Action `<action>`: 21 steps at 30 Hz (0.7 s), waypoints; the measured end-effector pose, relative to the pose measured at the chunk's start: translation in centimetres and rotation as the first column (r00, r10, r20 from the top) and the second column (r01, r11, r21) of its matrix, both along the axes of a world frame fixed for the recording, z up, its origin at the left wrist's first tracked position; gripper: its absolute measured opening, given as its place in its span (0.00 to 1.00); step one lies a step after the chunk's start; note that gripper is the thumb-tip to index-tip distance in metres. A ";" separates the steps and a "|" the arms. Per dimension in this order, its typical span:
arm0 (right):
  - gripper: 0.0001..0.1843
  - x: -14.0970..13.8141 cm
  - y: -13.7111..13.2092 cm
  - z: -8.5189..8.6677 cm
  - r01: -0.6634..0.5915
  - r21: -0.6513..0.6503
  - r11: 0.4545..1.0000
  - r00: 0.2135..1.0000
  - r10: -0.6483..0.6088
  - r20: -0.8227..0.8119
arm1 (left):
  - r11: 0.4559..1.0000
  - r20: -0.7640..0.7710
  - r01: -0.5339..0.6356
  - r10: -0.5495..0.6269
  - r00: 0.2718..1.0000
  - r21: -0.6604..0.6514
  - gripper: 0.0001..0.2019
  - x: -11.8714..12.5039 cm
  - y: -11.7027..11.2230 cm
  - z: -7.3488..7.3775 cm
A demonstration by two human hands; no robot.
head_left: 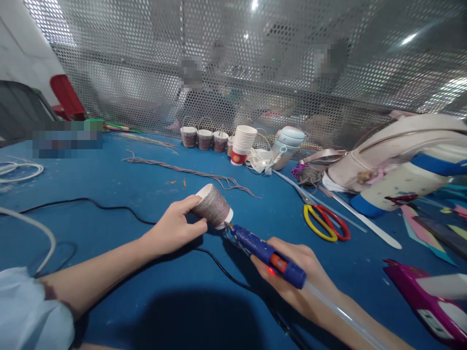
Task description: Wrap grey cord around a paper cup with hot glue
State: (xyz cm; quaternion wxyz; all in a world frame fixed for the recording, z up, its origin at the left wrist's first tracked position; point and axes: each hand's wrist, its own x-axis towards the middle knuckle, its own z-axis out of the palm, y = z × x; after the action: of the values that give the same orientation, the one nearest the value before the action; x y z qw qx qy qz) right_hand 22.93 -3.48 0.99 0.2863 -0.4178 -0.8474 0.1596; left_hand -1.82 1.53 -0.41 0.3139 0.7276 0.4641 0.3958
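My left hand (pixel 178 226) grips a paper cup (pixel 212 206) wound with grey-brown cord, fingers at its open end. The cup is tilted on its side, with its white bottom edge turned to the right. In my right hand (pixel 292 272) is a blue glue gun (pixel 260 248), a clear glue stick running out of its back and a red light glowing on it. The gun's nozzle is at the cup's white bottom edge; whether it touches is too small to tell. Beyond the cup lies a bundle of loose grey cords (pixel 193 171).
Several cord-wrapped cups (pixel 205 140) stand along the perforated metal screen (pixel 146 73), beside a stack of white paper cups (pixel 243 141) and a bottle (pixel 288 146). Scissors (pixel 321 221) lie to the right, near a bag (pixel 365 150) and a magenta device (pixel 419 296). A black cable (pixel 120 206) crosses the blue table.
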 end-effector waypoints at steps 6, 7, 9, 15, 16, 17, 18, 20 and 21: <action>0.12 0.0 0.1 -0.1 0.041 0.004 0.999 0.999 -0.041 -0.008 | 0.999 0.010 0.020 -0.019 1.000 -0.029 0.10 0.0 -0.1 0.2; 0.12 0.0 0.0 -0.1 0.030 0.007 1.000 1.000 -0.030 0.004 | 0.999 0.020 0.024 -0.023 1.000 -0.039 0.10 0.0 0.0 0.3; 0.12 -0.1 -0.1 0.0 0.029 0.007 1.000 0.999 -0.029 0.020 | 0.998 0.039 0.029 -0.027 0.999 -0.058 0.11 0.0 0.0 0.4; 0.16 -0.1 -0.2 0.5 0.085 -0.035 0.996 0.996 -0.086 -0.009 | 0.996 0.066 0.056 -0.051 0.996 -0.067 0.11 0.0 0.1 0.4; 0.15 -0.1 -0.2 0.5 0.077 -0.044 0.996 0.997 -0.078 -0.006 | 0.996 0.065 0.058 -0.054 0.996 -0.068 0.11 -0.1 0.0 0.4; 0.15 -0.2 -0.3 0.4 0.065 -0.050 0.997 0.998 -0.065 -0.002 | 0.996 0.064 0.061 -0.056 0.996 -0.071 0.10 -0.1 0.0 0.4; 0.14 -0.2 -0.3 0.4 0.051 -0.050 0.997 0.999 -0.051 0.001 | 0.995 0.062 0.064 -0.059 0.996 -0.074 0.10 -0.1 0.0 0.4; 0.13 -0.2 -0.4 0.2 0.039 -0.047 0.998 0.999 -0.039 0.002 | 0.995 0.065 0.069 -0.064 0.996 -0.078 0.11 -0.1 0.0 0.4; 0.13 -0.1 -0.4 0.2 0.044 -0.046 0.998 0.999 -0.044 -0.002 | 0.994 0.069 0.072 -0.067 0.995 -0.077 0.11 -0.1 0.0 0.4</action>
State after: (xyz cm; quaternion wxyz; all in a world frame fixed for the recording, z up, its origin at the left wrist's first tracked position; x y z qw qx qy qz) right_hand 22.80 -3.85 1.19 0.2811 -0.4427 -0.8336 0.1734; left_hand -1.92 1.58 0.03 0.3712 0.7168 0.4431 0.3898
